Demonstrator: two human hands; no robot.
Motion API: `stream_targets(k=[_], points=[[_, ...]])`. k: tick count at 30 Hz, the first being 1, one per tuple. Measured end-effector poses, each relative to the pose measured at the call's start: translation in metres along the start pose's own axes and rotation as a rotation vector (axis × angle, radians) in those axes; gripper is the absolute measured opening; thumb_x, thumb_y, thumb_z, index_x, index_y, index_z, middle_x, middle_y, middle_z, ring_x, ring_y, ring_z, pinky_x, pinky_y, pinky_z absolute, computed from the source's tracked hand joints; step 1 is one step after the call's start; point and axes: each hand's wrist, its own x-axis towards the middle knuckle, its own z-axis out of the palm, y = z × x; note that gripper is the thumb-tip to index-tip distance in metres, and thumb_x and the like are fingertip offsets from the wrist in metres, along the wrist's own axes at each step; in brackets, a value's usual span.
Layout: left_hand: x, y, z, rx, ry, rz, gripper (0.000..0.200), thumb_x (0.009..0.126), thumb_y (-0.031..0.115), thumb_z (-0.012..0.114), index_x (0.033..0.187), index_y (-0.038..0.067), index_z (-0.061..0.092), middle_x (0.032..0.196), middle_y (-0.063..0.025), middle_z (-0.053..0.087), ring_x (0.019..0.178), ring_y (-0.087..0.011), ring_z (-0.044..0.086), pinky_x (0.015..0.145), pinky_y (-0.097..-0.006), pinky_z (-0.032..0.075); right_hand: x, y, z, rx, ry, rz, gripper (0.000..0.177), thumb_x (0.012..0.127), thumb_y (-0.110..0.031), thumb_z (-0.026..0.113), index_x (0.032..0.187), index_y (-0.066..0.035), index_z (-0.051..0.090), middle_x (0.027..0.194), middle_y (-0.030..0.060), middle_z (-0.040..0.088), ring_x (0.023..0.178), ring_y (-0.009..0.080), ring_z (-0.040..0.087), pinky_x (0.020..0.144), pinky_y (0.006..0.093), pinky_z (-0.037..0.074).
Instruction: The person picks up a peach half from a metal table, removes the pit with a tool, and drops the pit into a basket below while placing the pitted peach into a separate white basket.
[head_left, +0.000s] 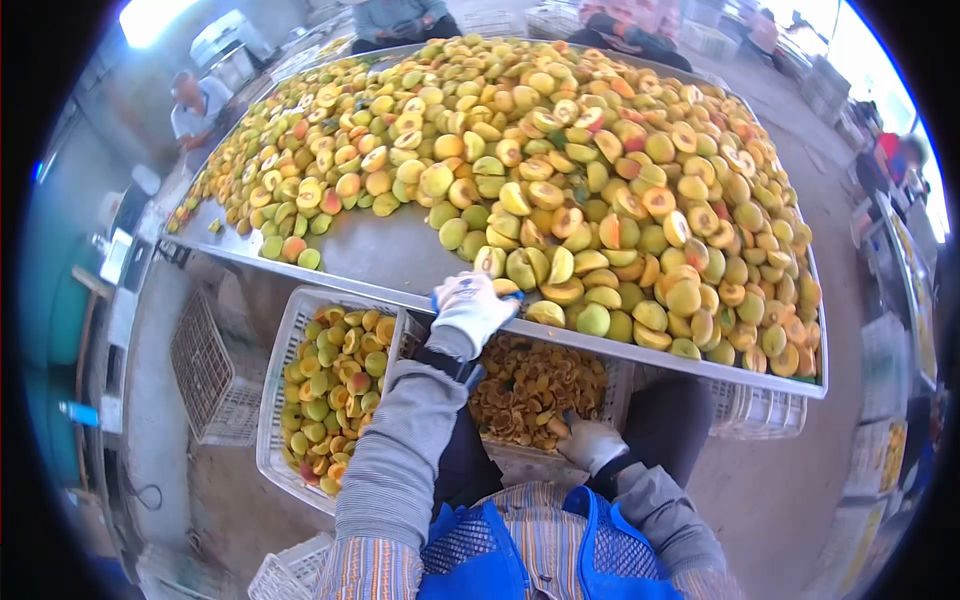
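Fruit (560, 200): yellow, green and red-blushed, some whole and some halved, heaped over most of the table and thickest on its right half.
Table (380, 250): a grey metal top with a raised rim, bare near the front left.
Left hand (472, 308): in a white glove, stretched forward and resting on the table's near rim, touching the nearest fruit. The fingers curl downward, but I cannot tell whether they close on anything. A bit of blue shows at each side of the glove.
Right hand (590, 442): gloved and held low near the body, at the near edge of the cut pieces. Its grip is hidden.
Cut pieces (530, 385): orange-brown, filling the middle crate (405, 340) below the table's rim.
Left crate (272, 400): white, holding whole fruit, just beside the middle one.
Empty crate (205, 370): on the floor further left.
People (400, 15): standing at the far side of the table.
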Motion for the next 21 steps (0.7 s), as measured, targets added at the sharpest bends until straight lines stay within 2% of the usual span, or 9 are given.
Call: stream_targets(k=[3,4,7,9,11,14,16,19,21], points=[[0.015,0.03,0.034,-0.275,0.12,0.086,0.036,0.074,0.034,0.064,0.095,0.005,0.067,0.086,-0.0165,0.07,0.082,-0.0336,0.068,0.073,-0.0423,0.052,-0.003,0.034,-0.017,0.09,0.192,-0.01,0.057,0.084,-0.045,0.057,0.124,-0.004,0.052,0.102,0.0258,0.066,0.097,0.0405,0.064,0.084,0.0475,0.049],[0.022,0.021,0.045,-0.339,0.215,0.077,0.029,0.073,0.029,0.065,0.091,0.006,0.065,0.086,-0.0168,0.07,0.084,-0.0349,0.068,0.075,-0.0437,0.052,0.013,0.037,-0.001,-0.12,-0.051,-0.068,0.056,0.083,-0.043,0.057,0.123,-0.004,0.053,0.103,0.0267,0.065,0.098,0.0411,0.063,0.085,0.0476,0.049],[0.012,0.0,0.032,-0.515,0.257,-0.034,0.055,0.07,0.033,0.073,0.116,0.007,0.055,0.103,-0.0189,0.067,0.097,-0.0359,0.064,0.086,-0.0421,0.05,0.014,0.011,0.013,-0.204,-0.215,-0.105,0.053,0.083,-0.043,0.054,0.119,-0.005,0.057,0.107,0.0295,0.063,0.103,0.0419,0.061,0.091,0.0467,0.047],[-0.003,-0.006,0.02,-0.827,0.274,-0.044,0.049,0.071,0.027,0.077,0.112,0.008,0.057,0.1,-0.0135,0.068,0.093,-0.0291,0.066,0.084,-0.0375,0.052,0.019,0.013,0.011,-0.116,-0.12,0.003,0.053,0.084,-0.044,0.052,0.123,-0.008,0.055,0.11,0.0298,0.062,0.107,0.0404,0.06,0.093,0.0461,0.045],[-0.009,-0.007,0.035,-1.708,0.371,0.131,0.037,0.077,0.007,0.074,0.112,0.006,0.062,0.091,-0.0047,0.065,0.085,-0.0139,0.064,0.07,-0.0261,0.054,0.019,0.025,0.021,-0.319,-0.195,-0.021,0.056,0.083,-0.046,0.053,0.124,-0.008,0.054,0.104,0.0293,0.063,0.102,0.0418,0.061,0.09,0.0476,0.047],[-0.043,-0.037,0.04,-2.176,-0.029,0.221,0.035,0.083,0.014,0.069,0.115,0.003,0.06,0.098,-0.0098,0.065,0.083,-0.0186,0.066,0.058,-0.0332,0.056,-0.009,-0.01,-0.008,0.029,0.223,-0.067,0.065,0.081,-0.039,0.063,0.133,-0.004,0.045,0.098,0.0275,0.065,0.093,0.0411,0.064,0.08,0.0461,0.052],[-0.077,-0.039,0.039,-2.148,0.037,0.248,0.04,0.098,0.039,0.046,0.113,0.003,0.057,0.097,-0.012,0.066,0.083,-0.021,0.067,0.059,-0.0346,0.057,-0.03,-0.031,-0.028,0.42,0.468,-0.366,0.056,0.08,-0.028,0.072,0.126,-0.001,0.053,0.094,0.0262,0.066,0.092,0.0383,0.066,0.079,0.0405,0.051],[-0.113,-0.04,0.044,-1.889,0.134,0.324,0.045,0.102,0.039,0.039,0.117,0.0,0.054,0.106,-0.0104,0.063,0.089,-0.0186,0.065,0.065,-0.0303,0.058,-0.073,-0.073,-0.057,0.64,0.352,-0.356,0.044,0.083,-0.023,0.068,0.12,-0.003,0.058,0.091,0.0212,0.067,0.089,0.0305,0.068,0.079,0.036,0.05],[-0.134,-0.034,0.038,-1.673,0.26,0.425,0.029,0.096,0.013,0.051,0.122,-0.001,0.051,0.118,-0.016,0.061,0.101,-0.0229,0.064,0.079,-0.034,0.057,-0.09,-0.09,-0.061,0.613,0.382,-0.397,0.041,0.083,-0.022,0.067,0.12,-0.005,0.059,0.091,0.0203,0.068,0.089,0.031,0.068,0.078,0.0364,0.05]])
